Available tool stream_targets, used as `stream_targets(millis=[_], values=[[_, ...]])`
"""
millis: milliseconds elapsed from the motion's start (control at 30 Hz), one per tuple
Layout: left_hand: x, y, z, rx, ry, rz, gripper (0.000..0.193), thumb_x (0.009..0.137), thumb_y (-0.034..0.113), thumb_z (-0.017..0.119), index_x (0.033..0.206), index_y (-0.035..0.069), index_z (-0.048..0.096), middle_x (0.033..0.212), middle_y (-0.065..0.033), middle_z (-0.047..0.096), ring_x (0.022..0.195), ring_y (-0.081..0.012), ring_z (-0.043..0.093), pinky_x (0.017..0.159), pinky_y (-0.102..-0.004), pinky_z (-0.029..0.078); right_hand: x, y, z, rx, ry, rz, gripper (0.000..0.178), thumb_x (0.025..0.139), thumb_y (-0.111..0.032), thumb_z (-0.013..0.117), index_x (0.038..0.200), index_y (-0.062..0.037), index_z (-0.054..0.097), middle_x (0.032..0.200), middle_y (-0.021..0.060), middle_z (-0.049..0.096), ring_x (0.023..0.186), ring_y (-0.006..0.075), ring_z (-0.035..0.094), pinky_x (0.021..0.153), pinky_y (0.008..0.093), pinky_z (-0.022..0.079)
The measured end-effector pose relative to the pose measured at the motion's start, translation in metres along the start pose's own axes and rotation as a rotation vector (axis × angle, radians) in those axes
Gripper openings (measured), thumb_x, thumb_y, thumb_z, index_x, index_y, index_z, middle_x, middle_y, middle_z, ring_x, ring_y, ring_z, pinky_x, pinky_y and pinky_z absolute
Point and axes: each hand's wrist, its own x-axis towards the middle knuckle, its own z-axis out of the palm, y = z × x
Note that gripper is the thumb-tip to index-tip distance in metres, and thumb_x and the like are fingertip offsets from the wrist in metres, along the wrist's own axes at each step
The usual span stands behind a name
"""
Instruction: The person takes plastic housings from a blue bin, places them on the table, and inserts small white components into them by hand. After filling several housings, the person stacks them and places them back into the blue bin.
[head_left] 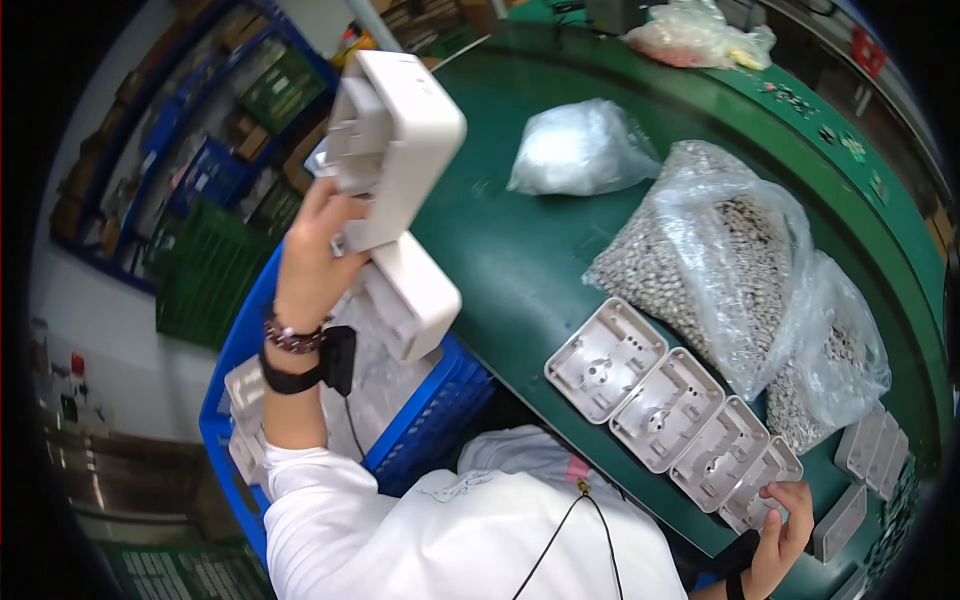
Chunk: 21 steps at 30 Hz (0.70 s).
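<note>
My left hand (318, 232), raised over the blue crate, is closed on two white plastic housings. The upper housing (425, 140) is a hollow box tilted on its side, its inner ribs facing left. Just below it, the second housing (425, 295) hangs at a slant. On the green table (490, 265) lies a row of several light-grey housings, open side up, such as the farthest housing (607, 358). My right hand (785, 525) is at the near housing (748, 500) of that row, fingers bent and apart over its edge; whether they touch it I cannot tell.
The blue crate (420, 425) stands left of the table with clear plastic and more housings inside. Clear bags of small grey parts (665, 235) lie beyond the row. A white plastic bag (580, 150) sits farther back. More housings (870, 450) lie at right. A blue shelf rack (120, 215) stands at left.
</note>
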Motion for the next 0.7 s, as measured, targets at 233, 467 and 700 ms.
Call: stream_targets(millis=[233, 467, 700], values=[[0.036, 0.014, 0.074, 0.123, -0.310, 0.415, 0.036, 0.058, -0.005, 0.061, 0.086, 0.018, 0.062, 0.100, -0.0061, 0.055, 0.084, -0.0278, 0.059, 0.067, -0.0357, 0.049, -0.019, -0.004, -0.010, -0.115, 0.123, 0.118, 0.019, 0.089, -0.007, 0.050, 0.102, 0.0043, 0.058, 0.096, 0.0162, 0.060, 0.082, 0.0225, 0.058, 0.071, 0.0290, 0.045], [0.071, 0.022, 0.098, 0.024, -0.655, 0.672, 0.033, 0.061, -0.006, 0.059, 0.084, 0.018, 0.059, 0.104, -0.0023, 0.053, 0.088, -0.0251, 0.056, 0.070, -0.0320, 0.049, 0.009, 0.000, 0.004, -0.035, 0.170, 0.173, 0.020, 0.083, -0.012, 0.052, 0.094, 0.0037, 0.056, 0.082, 0.0114, 0.053, 0.077, 0.0202, 0.052, 0.071, 0.0283, 0.039], [0.066, -0.024, 0.116, 0.111, -0.862, 0.748, 0.031, 0.065, -0.004, 0.058, 0.085, 0.019, 0.058, 0.106, 0.0012, 0.051, 0.093, -0.0240, 0.053, 0.074, -0.0328, 0.048, 0.037, -0.006, 0.018, -0.067, 0.135, 0.156, 0.023, 0.084, -0.018, 0.054, 0.091, 0.0033, 0.058, 0.082, 0.0133, 0.056, 0.075, 0.0229, 0.055, 0.069, 0.0292, 0.041]])
